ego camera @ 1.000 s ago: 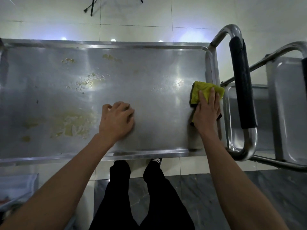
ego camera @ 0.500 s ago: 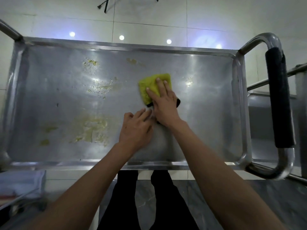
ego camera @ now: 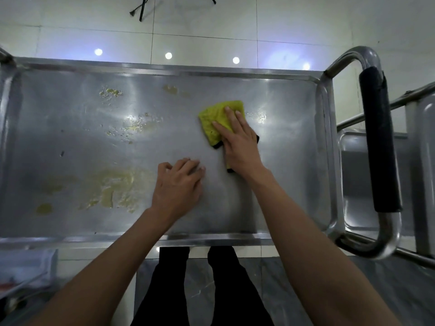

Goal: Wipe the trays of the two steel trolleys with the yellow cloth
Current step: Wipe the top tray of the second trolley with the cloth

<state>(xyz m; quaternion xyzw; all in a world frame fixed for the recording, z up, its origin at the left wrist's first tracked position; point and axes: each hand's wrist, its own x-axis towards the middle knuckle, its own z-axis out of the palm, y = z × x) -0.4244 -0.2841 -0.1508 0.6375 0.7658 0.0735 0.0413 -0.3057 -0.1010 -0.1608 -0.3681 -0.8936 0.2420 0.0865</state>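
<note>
- Steel is the top tray [ego camera: 282, 184] of the near trolley; it fills most of the view, its raised rim running along all four sides.
- The yellow cloth [ego camera: 213, 121] lies folded on that tray, right of centre and toward the far rim, with a dark edge showing at its near side.
- The right hand [ego camera: 237, 142] presses flat on the cloth, fingers straight and pointing to about 11 o'clock, so only the cloth's far-left part shows.
- The left hand [ego camera: 177, 184] rests on bare steel at about 7 o'clock from the cloth, near it but not touching; its fingers are loosely bent with the tips on the tray, grasping nothing.
- Yellowish smears [ego camera: 113, 191] spread across the tray at 9 o'clock from the left hand, and more dried specks [ego camera: 134, 123] sit at 9 o'clock from the cloth, with small spots near the far rim.
- At 3 o'clock a curved steel handle with a black grip [ego camera: 379, 137] rises from the trolley's right end.
- Beyond that handle, the second trolley's tray [ego camera: 360, 175] is partly in view.
- The person's dark trouser legs [ego camera: 221, 290] stand at 6 o'clock below the near rim, on a tiled floor [ego camera: 200, 31].
</note>
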